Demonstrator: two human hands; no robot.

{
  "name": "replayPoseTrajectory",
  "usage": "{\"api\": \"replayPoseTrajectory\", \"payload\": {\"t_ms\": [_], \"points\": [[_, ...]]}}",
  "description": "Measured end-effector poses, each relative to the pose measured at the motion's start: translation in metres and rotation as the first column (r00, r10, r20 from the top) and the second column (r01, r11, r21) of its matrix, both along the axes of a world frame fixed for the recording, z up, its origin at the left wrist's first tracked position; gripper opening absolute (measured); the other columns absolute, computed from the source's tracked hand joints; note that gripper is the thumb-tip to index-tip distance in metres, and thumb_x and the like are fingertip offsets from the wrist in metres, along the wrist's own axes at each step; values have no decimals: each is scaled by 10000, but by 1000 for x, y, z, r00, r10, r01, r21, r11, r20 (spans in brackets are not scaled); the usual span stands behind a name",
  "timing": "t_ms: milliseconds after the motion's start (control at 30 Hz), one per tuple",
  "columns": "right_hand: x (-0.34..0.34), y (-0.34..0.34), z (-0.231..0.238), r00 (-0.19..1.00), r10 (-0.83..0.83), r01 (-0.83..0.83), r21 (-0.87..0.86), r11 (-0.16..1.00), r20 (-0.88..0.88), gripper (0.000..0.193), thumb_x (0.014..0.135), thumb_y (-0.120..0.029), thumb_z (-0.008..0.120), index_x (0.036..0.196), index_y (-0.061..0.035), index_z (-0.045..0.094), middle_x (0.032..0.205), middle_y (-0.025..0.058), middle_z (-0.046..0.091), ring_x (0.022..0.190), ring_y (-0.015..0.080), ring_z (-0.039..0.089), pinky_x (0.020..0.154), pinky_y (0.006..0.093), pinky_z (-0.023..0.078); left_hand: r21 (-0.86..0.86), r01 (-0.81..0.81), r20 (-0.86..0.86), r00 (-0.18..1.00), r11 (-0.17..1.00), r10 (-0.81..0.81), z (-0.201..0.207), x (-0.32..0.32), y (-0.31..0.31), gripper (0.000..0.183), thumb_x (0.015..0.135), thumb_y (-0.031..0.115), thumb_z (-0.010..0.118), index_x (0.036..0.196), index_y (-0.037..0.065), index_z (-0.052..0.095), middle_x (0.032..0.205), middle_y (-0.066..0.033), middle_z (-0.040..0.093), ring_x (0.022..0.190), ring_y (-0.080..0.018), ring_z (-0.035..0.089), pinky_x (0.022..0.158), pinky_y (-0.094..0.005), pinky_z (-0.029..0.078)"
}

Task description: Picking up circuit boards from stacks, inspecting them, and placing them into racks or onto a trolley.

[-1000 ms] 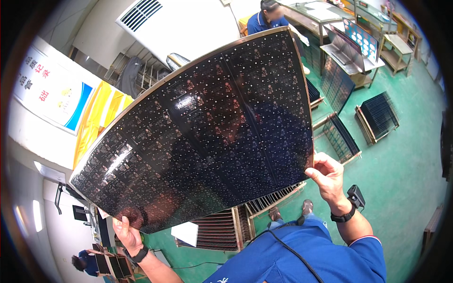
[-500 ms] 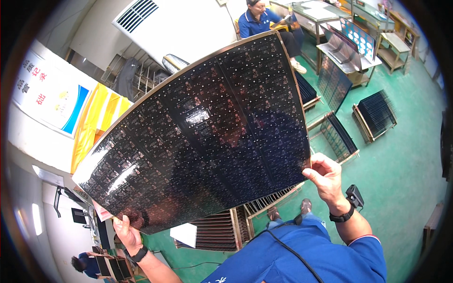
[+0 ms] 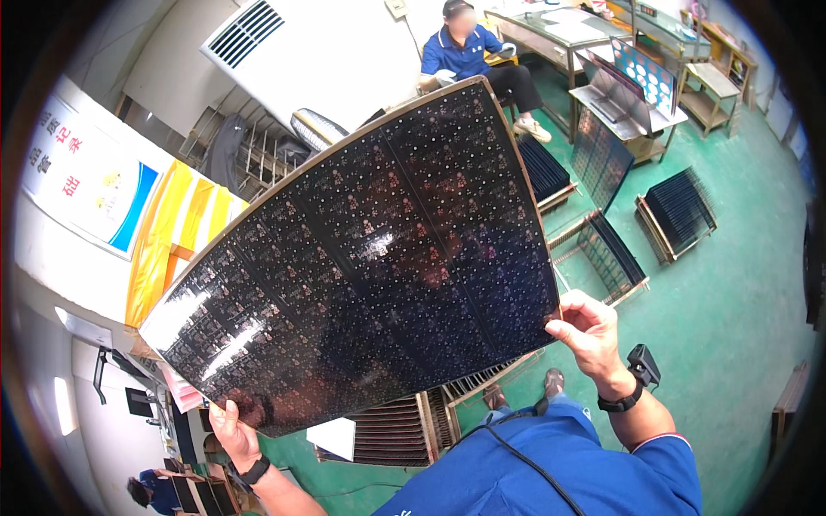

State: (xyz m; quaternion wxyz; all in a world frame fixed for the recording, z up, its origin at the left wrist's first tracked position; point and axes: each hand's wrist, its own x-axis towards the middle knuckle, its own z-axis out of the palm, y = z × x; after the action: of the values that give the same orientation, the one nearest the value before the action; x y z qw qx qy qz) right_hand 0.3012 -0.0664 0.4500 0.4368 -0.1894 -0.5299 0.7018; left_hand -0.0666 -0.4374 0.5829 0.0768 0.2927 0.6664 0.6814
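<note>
A large black circuit board panel point(image 3: 370, 275), glossy and covered with rows of small dots and printed patterns, is held up in front of me at a slant. My left hand point(image 3: 234, 434) grips its lower left corner, thumb on the face. At the lower right corner, my right hand point(image 3: 592, 335) pinches the edge between thumb and fingers. Light reflects off the panel's left part. Below it, a slatted rack point(image 3: 387, 421) on the floor is partly hidden, with a white sheet point(image 3: 331, 437) on it.
A seated person point(image 3: 465, 53) in a blue shirt is beyond the panel. To the right, racks of dark boards point(image 3: 680, 211) and an open rack point(image 3: 602, 258) stand on the green floor point(image 3: 723, 344). Another person point(image 3: 155, 492) is at lower left. A cable point(image 3: 542, 469) hangs over my shirt.
The panel's far right corner has dropped slightly and shifted left, and both my hands keep their grip. The seated person has leaned back; the dark sheet by their hand is out of sight.
</note>
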Motion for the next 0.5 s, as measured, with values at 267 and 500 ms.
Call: {"api": "replayPoseTrajectory", "payload": {"t_ms": [267, 500], "points": [[-2, 1, 7, 1000, 23, -23, 22, 999, 14, 173, 790, 20, 698, 937, -5, 612, 829, 9, 594, 783, 88, 576, 728, 246, 471, 54, -13, -22, 1000, 998, 14, 3, 8, 0, 444, 875, 75, 620, 1270, -18, 440, 1173, -76, 558, 1067, -183, 529, 968, -313, 394], [0, 16, 28, 997, -57, 66, 182, 981, -49, 193, 773, 30, 708, 951, 13, 633, 865, 45, 626, 796, 106, 576, 735, 248, 461, 195, 106, 29, 993, 975, -114, -21, -14, 3, 349, 891, 75, 599, 1204, 30, 451, 1132, -91, 568, 1027, -219, 573, 920, -401, 474]]}}
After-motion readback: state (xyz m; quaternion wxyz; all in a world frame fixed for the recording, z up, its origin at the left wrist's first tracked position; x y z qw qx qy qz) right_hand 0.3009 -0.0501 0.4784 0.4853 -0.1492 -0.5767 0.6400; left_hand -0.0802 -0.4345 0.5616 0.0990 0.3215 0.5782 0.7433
